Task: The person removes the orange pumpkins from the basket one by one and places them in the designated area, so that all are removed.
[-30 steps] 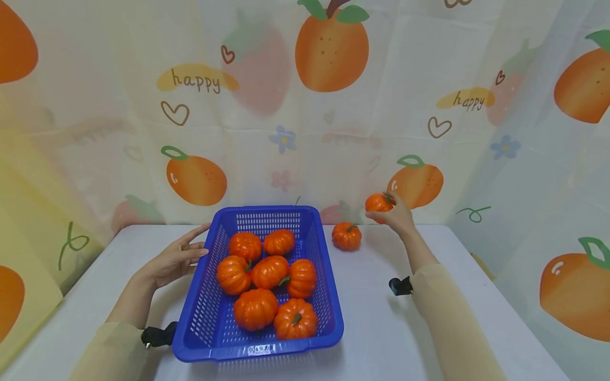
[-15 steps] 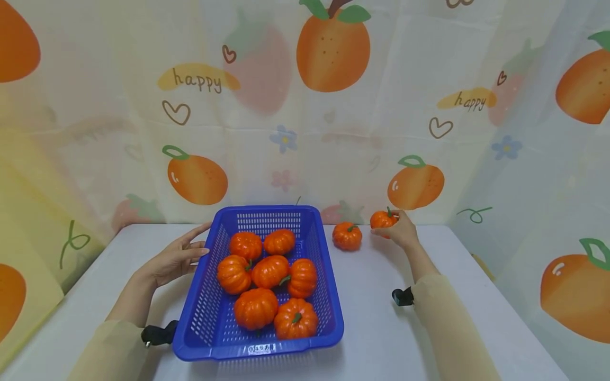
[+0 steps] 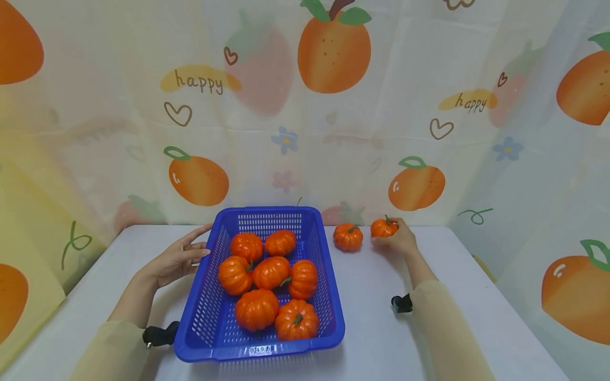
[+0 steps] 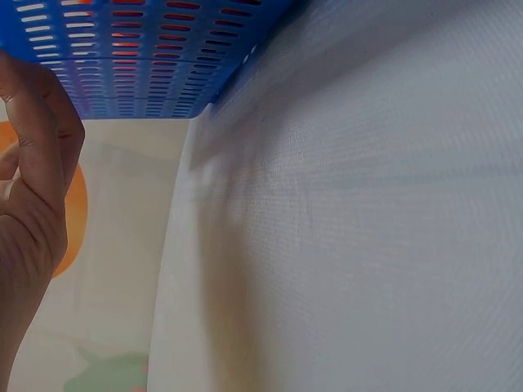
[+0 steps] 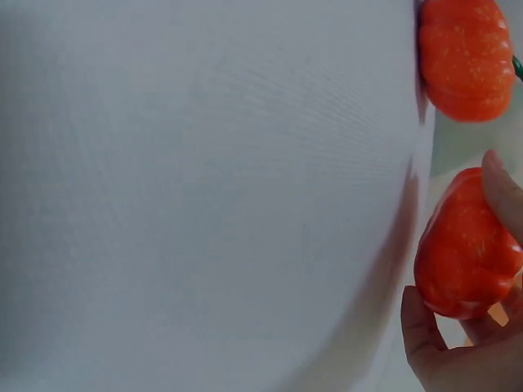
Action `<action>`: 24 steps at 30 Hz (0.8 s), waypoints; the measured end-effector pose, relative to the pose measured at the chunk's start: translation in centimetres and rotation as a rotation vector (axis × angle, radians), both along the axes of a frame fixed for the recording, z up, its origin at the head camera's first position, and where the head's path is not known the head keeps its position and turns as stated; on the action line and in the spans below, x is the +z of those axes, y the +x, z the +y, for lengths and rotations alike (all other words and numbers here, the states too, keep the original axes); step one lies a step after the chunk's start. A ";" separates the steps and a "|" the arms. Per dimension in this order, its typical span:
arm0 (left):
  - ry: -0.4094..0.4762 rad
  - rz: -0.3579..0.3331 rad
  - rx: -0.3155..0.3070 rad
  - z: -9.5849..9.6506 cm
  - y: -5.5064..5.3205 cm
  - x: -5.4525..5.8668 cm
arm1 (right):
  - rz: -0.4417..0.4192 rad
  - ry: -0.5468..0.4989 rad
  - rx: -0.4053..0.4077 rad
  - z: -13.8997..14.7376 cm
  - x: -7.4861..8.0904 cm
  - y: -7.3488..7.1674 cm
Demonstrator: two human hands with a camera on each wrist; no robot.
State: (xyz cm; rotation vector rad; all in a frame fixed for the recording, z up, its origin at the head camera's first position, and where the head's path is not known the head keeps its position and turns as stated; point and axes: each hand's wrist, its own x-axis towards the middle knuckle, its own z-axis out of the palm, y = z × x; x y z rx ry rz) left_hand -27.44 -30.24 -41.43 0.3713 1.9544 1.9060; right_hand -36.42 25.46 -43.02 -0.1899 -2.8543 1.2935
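Observation:
A blue plastic basket holds several orange toy pumpkins with green stems. At its left side, my left hand touches the rim with fingertips, the fingers fairly straight; the left wrist view shows that hand against the slotted wall. To the right of the basket, my right hand grips a toy pumpkin low at the back of the table, thumb and fingers around it. Whether this pumpkin touches the table is unclear. Left of it rests another toy pumpkin.
A white-covered table carries everything. Behind it hangs a fruit-printed curtain, close to the table's back edge. Black wrist mounts sit at both wrists, the left one beside the basket's near left corner.
My right hand has lowered its toy pumpkin from in front of the curtain down to the table's back edge, beside the other pumpkin. The left hand and basket have stayed put.

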 end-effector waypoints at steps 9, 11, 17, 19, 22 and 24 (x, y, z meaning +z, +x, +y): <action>0.000 -0.002 0.004 0.0 0.0 0.0 | 0.009 -0.005 -0.007 -0.3 -0.7 -0.1; -0.003 -0.002 0.005 0.0 0.0 0.0 | 0.003 -0.012 -0.009 -0.2 -0.9 -0.1; -0.006 0.000 0.009 0.0 0.0 0.0 | -0.024 -0.050 0.001 -0.2 -0.8 -0.2; -0.005 0.001 0.007 0.0 0.0 0.1 | -0.026 -0.050 0.004 -0.3 -0.6 -0.1; -0.005 0.003 0.003 0.0 0.0 0.1 | -0.021 -0.048 0.006 -0.4 -0.4 -0.1; -0.008 0.005 0.002 0.0 0.0 0.1 | -0.012 -0.042 0.008 -0.4 -0.3 0.0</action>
